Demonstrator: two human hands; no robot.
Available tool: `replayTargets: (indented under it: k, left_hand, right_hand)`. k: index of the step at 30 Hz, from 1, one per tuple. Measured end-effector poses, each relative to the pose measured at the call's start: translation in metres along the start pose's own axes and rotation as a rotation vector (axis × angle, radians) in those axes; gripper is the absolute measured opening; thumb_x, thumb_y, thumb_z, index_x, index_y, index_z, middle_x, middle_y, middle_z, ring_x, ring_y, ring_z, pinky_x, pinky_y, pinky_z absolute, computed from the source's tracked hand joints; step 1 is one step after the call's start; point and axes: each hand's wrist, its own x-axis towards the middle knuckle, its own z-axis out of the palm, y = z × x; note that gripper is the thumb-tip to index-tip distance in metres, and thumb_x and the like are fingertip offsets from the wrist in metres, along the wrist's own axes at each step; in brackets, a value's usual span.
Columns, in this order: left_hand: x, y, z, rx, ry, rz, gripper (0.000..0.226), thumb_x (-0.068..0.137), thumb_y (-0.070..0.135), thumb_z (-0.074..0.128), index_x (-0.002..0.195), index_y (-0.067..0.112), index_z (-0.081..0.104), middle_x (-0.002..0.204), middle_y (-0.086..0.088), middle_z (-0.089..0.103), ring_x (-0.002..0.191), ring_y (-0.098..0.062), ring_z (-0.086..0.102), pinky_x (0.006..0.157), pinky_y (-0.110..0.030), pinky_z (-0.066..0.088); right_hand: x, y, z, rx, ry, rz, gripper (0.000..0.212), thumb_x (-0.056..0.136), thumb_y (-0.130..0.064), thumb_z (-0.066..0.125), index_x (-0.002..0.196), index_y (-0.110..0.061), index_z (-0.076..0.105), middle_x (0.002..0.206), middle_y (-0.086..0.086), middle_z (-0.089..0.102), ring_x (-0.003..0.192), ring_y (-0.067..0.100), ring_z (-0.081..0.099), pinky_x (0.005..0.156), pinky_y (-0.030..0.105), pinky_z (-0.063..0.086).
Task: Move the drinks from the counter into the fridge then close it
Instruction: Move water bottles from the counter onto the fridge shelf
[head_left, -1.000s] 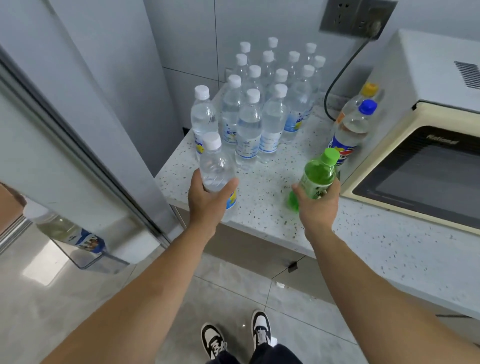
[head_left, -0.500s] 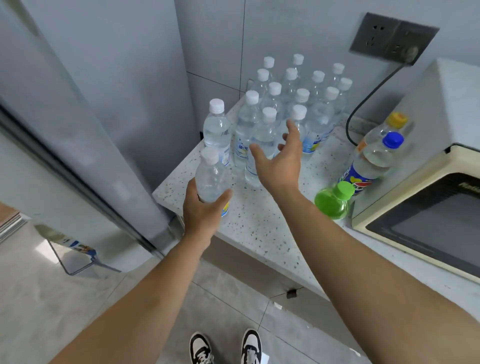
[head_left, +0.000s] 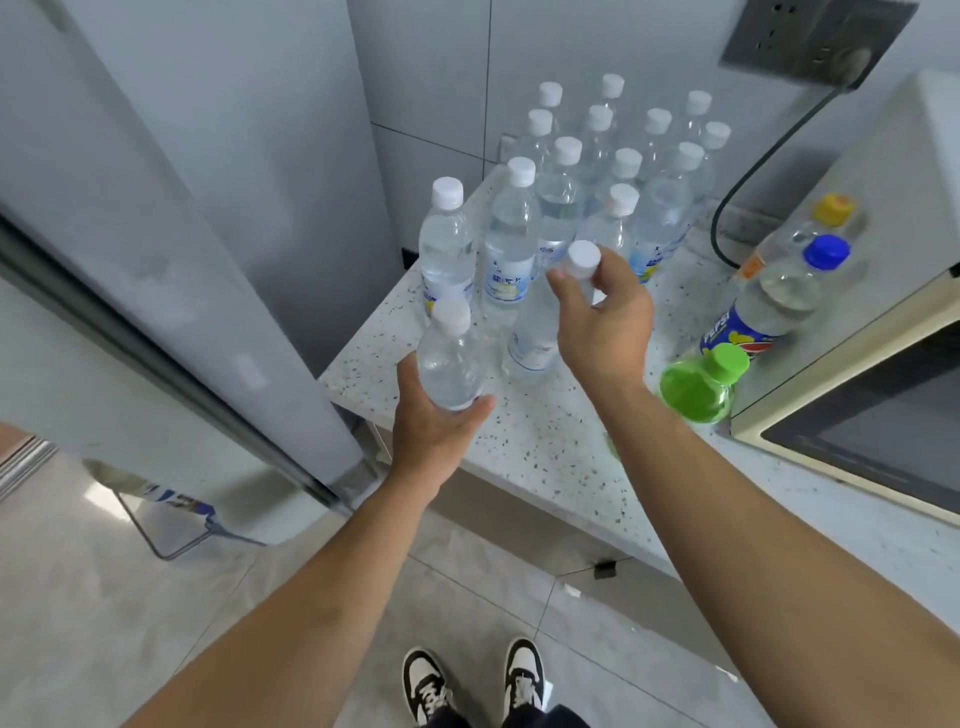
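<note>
Grey fridge door (head_left: 156, 249) stood open at far left, a bottle lying in its door shelf (head_left: 171, 514). Beside it the speckled counter (head_left: 545, 441) ended at a bare front edge above tiled floor. The left hand (head_left: 431, 421) held a clear water bottle (head_left: 449, 358), grip wrapped round its lower body, just off the counter's corner. The right hand (head_left: 605, 322) pinched the neck of a second water bottle (head_left: 535, 332) under its white cap. Behind stood a cluster of water bottles (head_left: 597, 182), labels unreadable. Rightward, a green bottle (head_left: 698, 389) and a "PEPSI" bottle (head_left: 763, 312) stood against the microwave (head_left: 857, 364).

A cream microwave (head_left: 852, 415) sits on the speckled counter, its black cord (head_left: 737, 192) plugged into a wall socket (head_left: 810, 39).
</note>
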Motion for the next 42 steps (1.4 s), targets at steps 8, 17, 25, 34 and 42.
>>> replayTargets:
  k: [8,17,25,34,42]
  left_hand:
    - [0.002,-0.014,0.003,0.051,-0.014,0.019,0.072,0.066,0.032,0.085,0.105,0.051,0.027,0.100,0.024,0.052,0.086,0.023,0.052,0.055,0.006,0.036]
    - [0.002,-0.023,0.003,-0.019,-0.046,0.026,0.064,0.067,0.032,0.086,0.104,0.051,0.037,0.100,0.027,0.057,0.089,0.011,0.058,0.058,0.001,0.043]
    - [-0.041,-0.032,-0.021,-0.117,-0.138,-0.025,0.061,0.060,0.038,0.088,0.109,0.051,0.055,0.104,0.025,0.068,0.094,0.004,0.066,0.083,-0.029,0.058]
    - [-0.157,-0.048,-0.066,-0.210,0.027,-0.056,0.049,0.064,0.017,0.090,0.107,0.026,0.066,0.094,0.007,0.076,0.085,-0.010,0.073,0.066,-0.020,0.055]
    - [-0.247,-0.070,-0.148,-0.322,0.314,-0.129,0.054,0.069,0.011,0.089,0.114,0.025,0.063,0.101,0.008,0.075,0.090,-0.011,0.072,0.070,-0.022,0.059]
  right_hand:
    - [-0.044,0.023,-0.010,-0.046,0.029,-0.036,0.044,0.086,-0.036,0.074,0.121,-0.016,0.056,0.113,-0.005,0.064,0.101,0.007,0.057,0.086,0.018,0.044]
    - [-0.050,0.071,0.013,-0.075,-0.070,0.318,0.065,0.069,-0.036,0.086,0.114,-0.040,0.040,0.093,-0.025,0.056,0.080,-0.021,0.056,0.070,0.020,0.048]
    - [-0.105,0.069,-0.017,-0.017,-0.177,0.227,0.052,0.065,-0.033,0.086,0.109,-0.026,0.058,0.094,-0.012,0.070,0.087,0.007,0.068,0.079,0.039,0.059]
    - [-0.172,0.050,-0.058,0.111,-0.404,0.134,0.048,0.064,-0.034,0.082,0.105,-0.027,0.058,0.094,-0.007,0.071,0.086,0.013,0.070,0.073,0.031,0.057]
    - [-0.260,0.014,-0.018,0.206,-0.729,-0.011,0.043,0.068,-0.021,0.085,0.103,-0.029,0.060,0.092,-0.009,0.070,0.083,0.008,0.068,0.071,0.021,0.054]
